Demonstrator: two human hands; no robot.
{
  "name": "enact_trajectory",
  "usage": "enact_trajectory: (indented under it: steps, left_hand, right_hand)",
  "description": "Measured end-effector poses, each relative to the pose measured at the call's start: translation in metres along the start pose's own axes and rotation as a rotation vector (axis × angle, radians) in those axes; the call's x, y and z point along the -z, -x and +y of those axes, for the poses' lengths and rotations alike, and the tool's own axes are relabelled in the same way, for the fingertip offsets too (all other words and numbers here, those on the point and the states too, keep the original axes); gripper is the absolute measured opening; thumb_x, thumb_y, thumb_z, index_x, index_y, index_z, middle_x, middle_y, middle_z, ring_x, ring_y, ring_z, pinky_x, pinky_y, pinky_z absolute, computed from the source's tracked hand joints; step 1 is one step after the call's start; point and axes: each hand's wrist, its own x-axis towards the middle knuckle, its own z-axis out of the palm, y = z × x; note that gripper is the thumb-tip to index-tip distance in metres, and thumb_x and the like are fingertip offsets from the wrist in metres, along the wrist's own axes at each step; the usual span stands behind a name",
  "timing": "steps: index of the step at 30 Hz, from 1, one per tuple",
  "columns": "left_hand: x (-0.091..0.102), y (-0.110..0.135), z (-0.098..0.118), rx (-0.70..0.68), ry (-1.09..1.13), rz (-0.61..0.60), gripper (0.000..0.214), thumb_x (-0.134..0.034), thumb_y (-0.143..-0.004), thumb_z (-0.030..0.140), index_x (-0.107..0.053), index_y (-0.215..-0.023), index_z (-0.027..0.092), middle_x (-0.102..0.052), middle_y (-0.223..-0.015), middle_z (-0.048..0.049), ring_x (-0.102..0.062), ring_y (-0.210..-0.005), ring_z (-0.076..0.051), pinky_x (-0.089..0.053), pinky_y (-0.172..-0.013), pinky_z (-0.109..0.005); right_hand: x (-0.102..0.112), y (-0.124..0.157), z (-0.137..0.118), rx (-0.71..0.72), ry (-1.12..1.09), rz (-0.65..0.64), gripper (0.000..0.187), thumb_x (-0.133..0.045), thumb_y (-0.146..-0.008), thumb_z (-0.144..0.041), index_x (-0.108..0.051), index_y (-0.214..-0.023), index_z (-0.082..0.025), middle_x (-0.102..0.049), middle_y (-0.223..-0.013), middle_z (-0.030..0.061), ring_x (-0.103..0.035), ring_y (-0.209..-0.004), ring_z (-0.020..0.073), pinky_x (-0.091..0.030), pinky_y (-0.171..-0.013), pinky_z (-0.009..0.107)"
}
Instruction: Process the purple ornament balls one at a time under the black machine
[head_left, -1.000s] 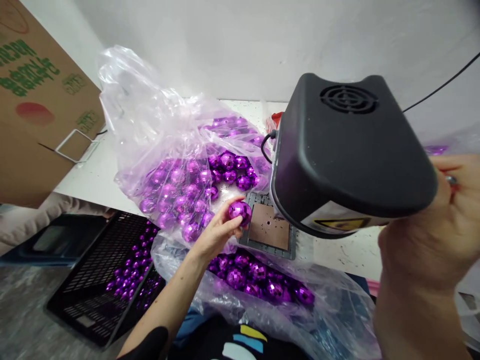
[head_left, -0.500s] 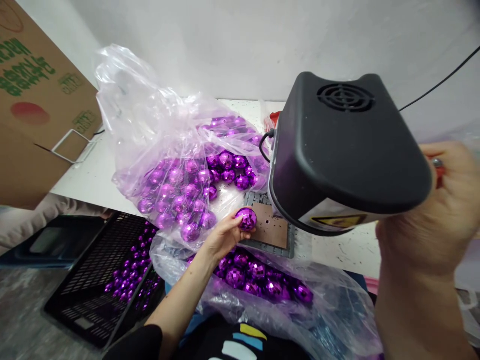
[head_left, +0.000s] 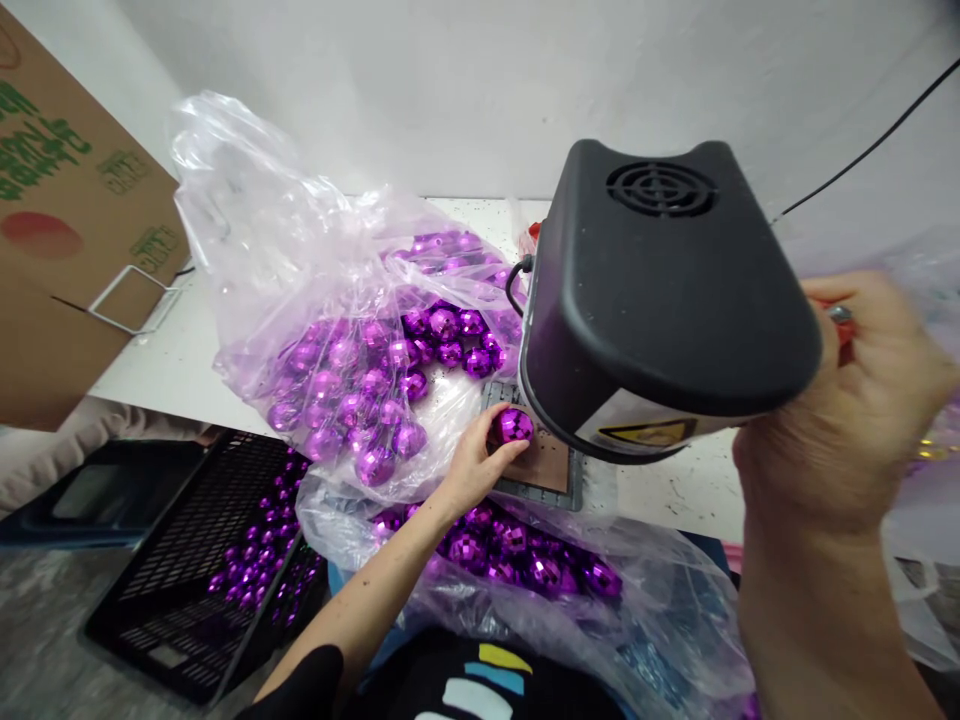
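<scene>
head view: brown plate [head_left: 550, 468] part-hidden

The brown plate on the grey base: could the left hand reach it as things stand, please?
Probably yes: the left hand, holding a purple ball, is at the left of the brown plate, with nothing visible blocking it; the black housing hides the plate's upper-right part.

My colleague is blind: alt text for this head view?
A person's left grip holds a shiny faceted purple ball at a brown plate, right grip on a red part beside a black machine. Similar balls lie in translucent plastic.
</scene>
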Motion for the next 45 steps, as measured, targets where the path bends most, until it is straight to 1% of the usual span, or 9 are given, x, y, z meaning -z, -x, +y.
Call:
enact_trajectory:
  steps: [5, 13, 20, 27, 32, 35, 37, 40, 45]
  left_hand:
    - [-0.007, 0.000, 0.000, -0.085, -0.122, -0.013, 0.048, -0.067, -0.088, 0.039, -0.059, -0.133, 0.023, -0.068, -0.126, -0.0114, -0.062, -0.117, -0.029, -0.046, -0.106, -0.048]
    - [-0.017, 0.004, -0.002, -0.323, -0.360, -0.044, 0.044, -0.061, -0.093, 0.034, -0.056, -0.133, 0.019, -0.061, -0.132, -0.0148, -0.056, -0.124, -0.030, -0.041, -0.108, -0.048]
    - [-0.025, 0.002, -0.005, -0.313, -0.424, 0.017, 0.052, -0.068, -0.087, 0.034, -0.052, -0.134, 0.019, -0.057, -0.134, -0.0133, -0.049, -0.131, -0.031, -0.033, -0.116, -0.050]
    - [-0.023, 0.002, -0.007, -0.275, -0.415, -0.064, 0.051, -0.063, -0.091, 0.033, -0.046, -0.138, 0.021, -0.061, -0.130, -0.0116, -0.055, -0.127, -0.028, -0.021, -0.123, -0.054]
    - [-0.023, 0.002, -0.003, -0.305, -0.401, -0.063, 0.046, -0.062, -0.092, 0.030, -0.048, -0.136, 0.023, -0.064, -0.125, -0.0081, -0.056, -0.126, -0.026, -0.009, -0.126, -0.054]
    - [-0.023, 0.002, -0.002, -0.313, -0.376, -0.061, 0.045, -0.061, -0.093, 0.031, -0.047, -0.135, 0.024, -0.065, -0.123, -0.0070, -0.057, -0.124, -0.026, -0.007, -0.127, -0.054]
    - [-0.023, 0.002, -0.002, -0.294, -0.379, -0.070, 0.045, -0.062, -0.092, 0.033, -0.047, -0.134, 0.023, -0.065, -0.123, -0.0080, -0.057, -0.123, -0.027, -0.009, -0.127, -0.054]
    - [-0.023, 0.002, -0.001, -0.277, -0.382, -0.077, 0.043, -0.063, -0.091, 0.035, -0.049, -0.131, 0.022, -0.065, -0.122, -0.0093, -0.056, -0.123, -0.027, -0.012, -0.126, -0.055]
    - [-0.024, 0.002, 0.000, -0.283, -0.383, -0.061, 0.042, -0.064, -0.090, 0.036, -0.051, -0.128, 0.024, -0.066, -0.118, -0.0094, -0.058, -0.119, -0.028, -0.025, -0.121, -0.057]
  right_hand:
    - [-0.001, 0.000, -0.001, 0.030, -0.002, 0.007, 0.040, -0.059, -0.089, -0.055, -0.069, -0.086, -0.016, -0.055, -0.061, -0.0039, -0.048, -0.058, 0.0042, -0.032, -0.058, 0.023]
    - [0.001, 0.000, -0.003, 0.053, 0.026, -0.010, 0.041, -0.056, -0.090, -0.054, -0.069, -0.088, -0.015, -0.056, -0.062, -0.0036, -0.048, -0.060, 0.0028, -0.031, -0.057, 0.020]
    - [0.001, 0.003, -0.004, 0.021, -0.007, -0.020, 0.037, -0.057, -0.091, -0.051, -0.068, -0.089, -0.016, -0.057, -0.064, -0.0047, -0.049, -0.060, 0.0023, -0.034, -0.058, 0.019]
    - [0.002, 0.003, -0.003, 0.041, 0.014, -0.011, 0.038, -0.057, -0.091, -0.052, -0.069, -0.090, -0.016, -0.058, -0.064, -0.0047, -0.049, -0.060, 0.0023, -0.034, -0.057, 0.019]
    - [0.013, 0.026, -0.014, 0.066, 0.183, 0.051, 0.033, -0.059, -0.090, -0.047, -0.068, -0.082, -0.017, -0.059, -0.071, -0.0023, -0.047, -0.058, 0.0029, -0.038, -0.057, 0.022]
    - [0.025, 0.049, -0.017, 0.111, 0.192, -0.035, 0.031, -0.060, -0.088, -0.043, -0.064, -0.072, -0.016, -0.052, -0.059, -0.0021, -0.042, -0.050, 0.0042, -0.033, -0.050, 0.024]
    - [0.032, 0.063, -0.013, 0.166, 0.130, -0.126, 0.020, -0.065, -0.084, -0.036, -0.063, -0.079, -0.017, -0.051, -0.058, -0.0029, -0.045, -0.050, 0.0063, -0.033, -0.048, 0.024]
    - [0.038, 0.082, -0.004, 0.234, 0.116, -0.199, 0.014, -0.066, -0.080, -0.025, -0.060, -0.091, -0.018, -0.059, -0.072, -0.0008, -0.056, -0.062, 0.0101, -0.043, -0.055, 0.026]
    - [0.040, 0.101, 0.006, 0.253, 0.224, -0.277, 0.008, -0.055, -0.087, -0.024, -0.054, -0.081, -0.018, -0.054, -0.072, 0.0004, -0.057, -0.075, 0.0128, -0.048, -0.065, 0.027]
